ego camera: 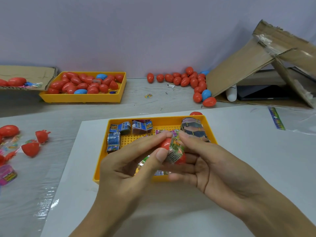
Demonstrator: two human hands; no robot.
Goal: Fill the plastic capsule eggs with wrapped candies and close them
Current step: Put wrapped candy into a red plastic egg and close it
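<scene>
Capsule egg, red, sits between both hands above the near yellow tray, at 6 o'clock of the scene; a printed candy wrapper covers part of it. Left hand: thumb and fingertips pinch the egg and the wrapper's edge. Right hand: fingers curl under and over the egg and wrapper. Surface: grey wood-grain table overlaid by a white sheet; plain pale wall behind. Near tray: 3 blue banded packet bundles, 1 darker bundle. At 11 o'clock, a far yellow tray heaped with red eggs, 2 blue among them. At 1 o'clock, a loose egg cluster, mostly red, 2 blue visible, beside a collapsed cardboard box. At 9 o'clock, open red egg halves and clear plastic film.
</scene>
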